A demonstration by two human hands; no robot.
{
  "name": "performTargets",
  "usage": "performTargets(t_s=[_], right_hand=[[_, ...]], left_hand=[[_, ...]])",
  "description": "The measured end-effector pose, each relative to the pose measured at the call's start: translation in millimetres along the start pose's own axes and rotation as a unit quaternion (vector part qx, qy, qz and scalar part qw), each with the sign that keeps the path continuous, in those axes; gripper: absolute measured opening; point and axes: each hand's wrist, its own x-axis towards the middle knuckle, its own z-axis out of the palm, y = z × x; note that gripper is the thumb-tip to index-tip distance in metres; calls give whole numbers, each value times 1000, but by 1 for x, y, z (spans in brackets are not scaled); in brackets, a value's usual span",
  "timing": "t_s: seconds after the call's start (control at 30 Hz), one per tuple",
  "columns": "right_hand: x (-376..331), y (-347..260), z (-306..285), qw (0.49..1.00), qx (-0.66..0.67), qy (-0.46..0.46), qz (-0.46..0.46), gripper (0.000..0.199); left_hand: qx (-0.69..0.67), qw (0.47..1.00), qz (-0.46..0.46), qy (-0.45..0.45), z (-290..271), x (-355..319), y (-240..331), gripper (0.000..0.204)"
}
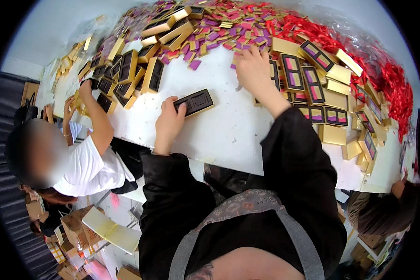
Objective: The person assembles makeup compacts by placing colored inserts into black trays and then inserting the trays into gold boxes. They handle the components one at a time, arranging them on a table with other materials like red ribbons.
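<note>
My left hand grips the left end of a gold box with a black insert, its thumb over the top. The insert's recesses hold nothing. Farther right, my right hand reaches to the near edge of a heap of small flat pink, purple and gold pieces. Its fingers are curled down, and whatever they pinch is hidden; a pink-purple piece lies beside them. Right of this hand are stacked gold boxes whose black inserts hold pink, purple and gold pieces.
Gold boxes with black inserts are piled left on the white table. Red ribbon or shredded strips and clear plastic lie far right. A person in white works at left; another person's dark sleeve shows at right.
</note>
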Motion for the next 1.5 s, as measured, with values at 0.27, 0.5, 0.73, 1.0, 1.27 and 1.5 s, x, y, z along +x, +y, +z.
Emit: performTargets(t_s=[0.27, 0.5, 0.73, 1.0, 1.27, 1.5], right_hand=[[-10, -38, 41, 990, 31, -126, -64, 13], [-11, -54, -6, 892, 360, -111, -249, 16], [-71, -87, -28, 916, 210, -6, -342, 25], [105, -17, 26, 997, 29, -59, -32, 29], [43, -18, 13, 944, 258, -166, -124, 18], [-74, -19, -26, 922, 211, -34, -324, 44]], left_hand=[[-35, 963, 267, -9, 10, -36, -5, 75], [-273, 945, 179, -2, 40, -20, 3, 100], [-253, 949, 187, 18, 56, -21, 3, 93], [-114, 953, 278, 46, 37, -23, 10, 50], [-149, 956, 247, 60, 43, -21, 7, 50], [-170, 954, 243, 40, 44, -18, 15, 48]])
